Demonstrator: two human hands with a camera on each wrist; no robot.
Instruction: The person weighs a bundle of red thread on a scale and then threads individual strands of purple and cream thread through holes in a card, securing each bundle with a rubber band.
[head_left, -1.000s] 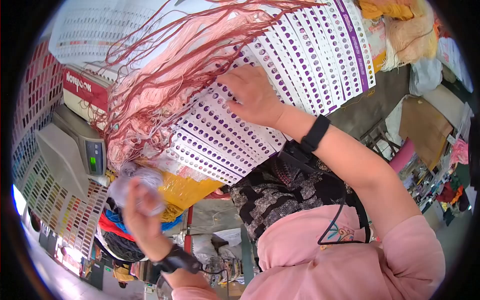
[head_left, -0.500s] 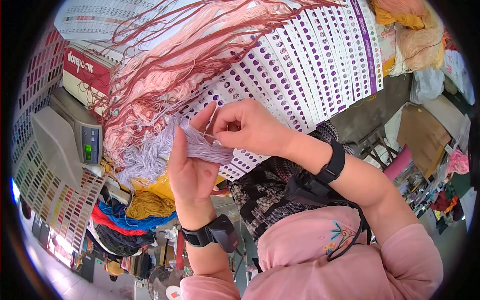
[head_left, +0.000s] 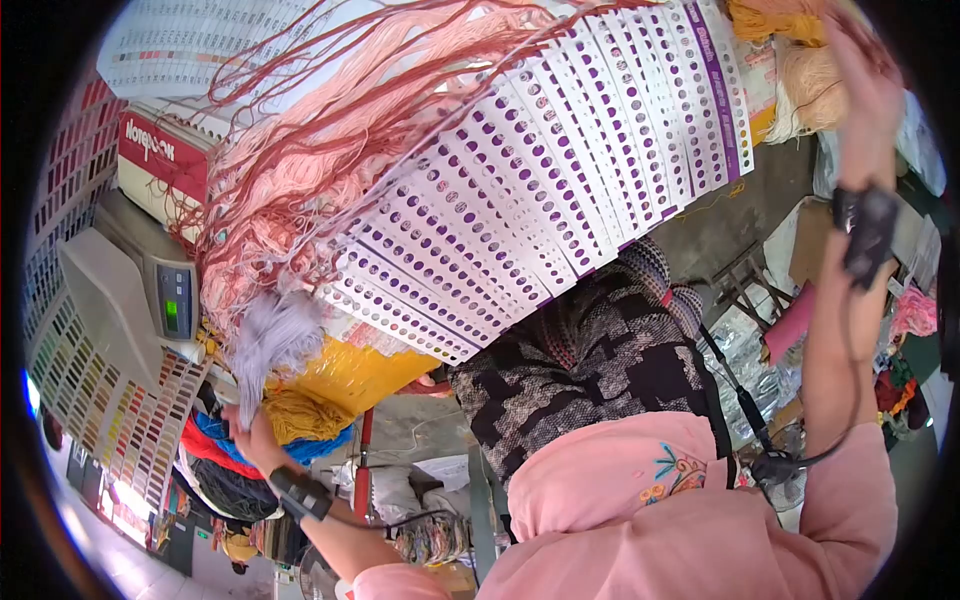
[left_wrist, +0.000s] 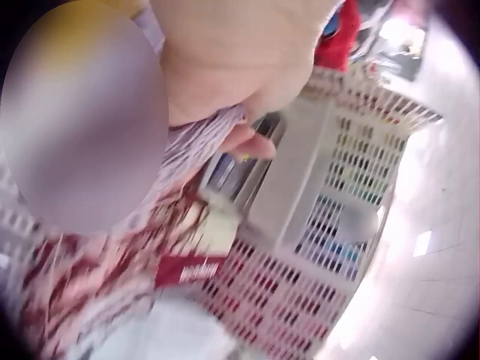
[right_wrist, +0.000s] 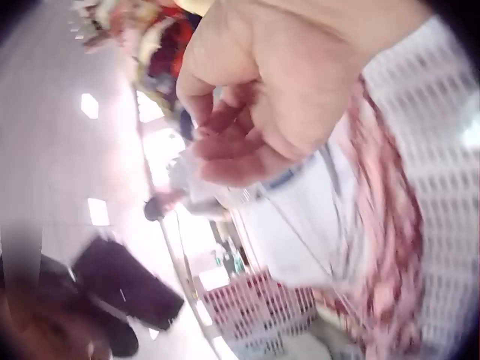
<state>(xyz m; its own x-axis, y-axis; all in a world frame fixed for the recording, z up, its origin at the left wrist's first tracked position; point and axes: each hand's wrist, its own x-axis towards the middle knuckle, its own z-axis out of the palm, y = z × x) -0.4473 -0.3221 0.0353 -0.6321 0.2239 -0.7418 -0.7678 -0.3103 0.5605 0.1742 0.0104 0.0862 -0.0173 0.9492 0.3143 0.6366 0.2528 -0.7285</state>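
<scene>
At the lower left of the head view, my left hand (head_left: 250, 438) grips one end of a lavender thread skein (head_left: 275, 335). The left wrist view shows lavender strands (left_wrist: 196, 146) running under the curled hand (left_wrist: 232, 64). My right hand (head_left: 868, 85) is raised far off at the upper right. Its fingers are bent together in the right wrist view, where the hand (right_wrist: 274, 97) has a thin pale strand (right_wrist: 298, 231) trailing from near the fingertips. A long lavender strand (head_left: 437, 133) stretches from the skein across the printed cards (head_left: 510, 180).
Pink and dark red threads (head_left: 330, 150) lie along the cards' far side. At the left stand a scale (head_left: 172, 290), a red-and-white notebook box (head_left: 165, 155) and colour charts (head_left: 110, 400). Blue, red and mustard yarns (head_left: 305, 415) lie below; orange and cream yarns (head_left: 810, 85) lie upper right.
My hands were together at the lavender skein; they have moved far apart, the left down and left, the right up and right. A lavender strand now stretches over the cards.
</scene>
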